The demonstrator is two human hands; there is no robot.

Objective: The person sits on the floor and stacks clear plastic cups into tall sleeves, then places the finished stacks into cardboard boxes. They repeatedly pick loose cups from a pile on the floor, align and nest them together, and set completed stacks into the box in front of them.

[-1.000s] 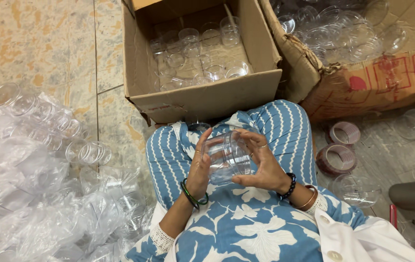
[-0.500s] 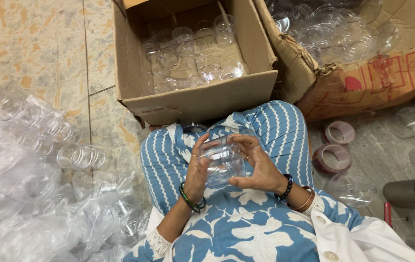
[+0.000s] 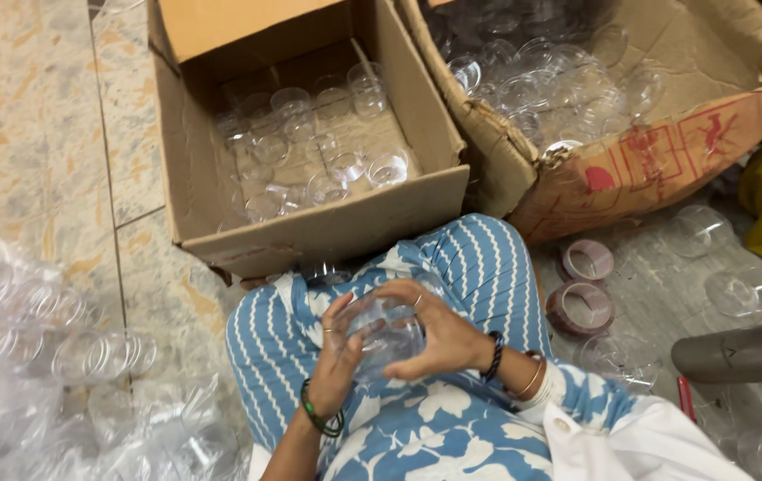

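Left hand (image 3: 338, 356): fingers curled around the clear plastic cup (image 3: 383, 334).
Right hand (image 3: 434, 334): clasps the same cup.
Behind: cardboard box (image 3: 328, 233) of cups.

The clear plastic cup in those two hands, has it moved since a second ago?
No. The clear cup stays between the left hand and right hand, over the lap, just below the cardboard box.

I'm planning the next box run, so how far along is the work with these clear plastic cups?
Done: clear cups already cover part of the smaller carton's floor. In hand: the left hand and right hand both grip one clear cup over the lap. Left: the bigger torn carton is heaped with cups, and more lie in plastic wrap on the floor.
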